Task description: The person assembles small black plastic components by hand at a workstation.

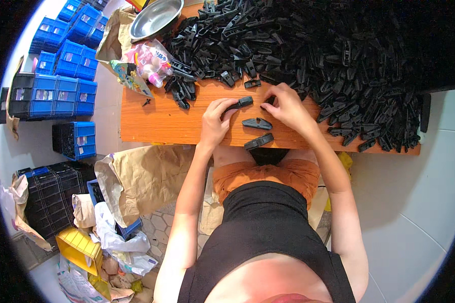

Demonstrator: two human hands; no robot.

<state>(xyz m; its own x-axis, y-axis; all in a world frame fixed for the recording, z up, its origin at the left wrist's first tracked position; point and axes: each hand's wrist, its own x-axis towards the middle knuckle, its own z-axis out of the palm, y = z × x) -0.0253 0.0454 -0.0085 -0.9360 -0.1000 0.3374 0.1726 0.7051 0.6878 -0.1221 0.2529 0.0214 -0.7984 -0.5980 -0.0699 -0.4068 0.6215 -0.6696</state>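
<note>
The black part [245, 102] is just above the surface [156, 123], a bit left of the right hand [286, 108]. The left hand [215, 120] pinches its left end between thumb and fingers. The right hand is just beside it, with its fingers curled and their tips close to the thumb. I cannot tell if that hand holds a tiny thing.

On the near side of the held part lie a second part [257, 123] and, nearer still, a third part [258, 141]. A small part [252, 84] lies on the far side. Past that is a big black pile [293, 45], which spreads over the far and right side of the surface.

At the far left, a round metal bowl [154, 22] tilts, and its shiny inside shows. Near it are a pink bag [149, 58], whose insides are hard to tell, and an open paper bag [117, 38].

Well off to the left, blue boxes [76, 61] stand in stacks. A lower box [86, 140] looks full of dark things, too small to tell. Nearer are a black crate [53, 197], a big brown bag [141, 174], a white bag [121, 240] and a tilted yellow box [81, 245].
</note>
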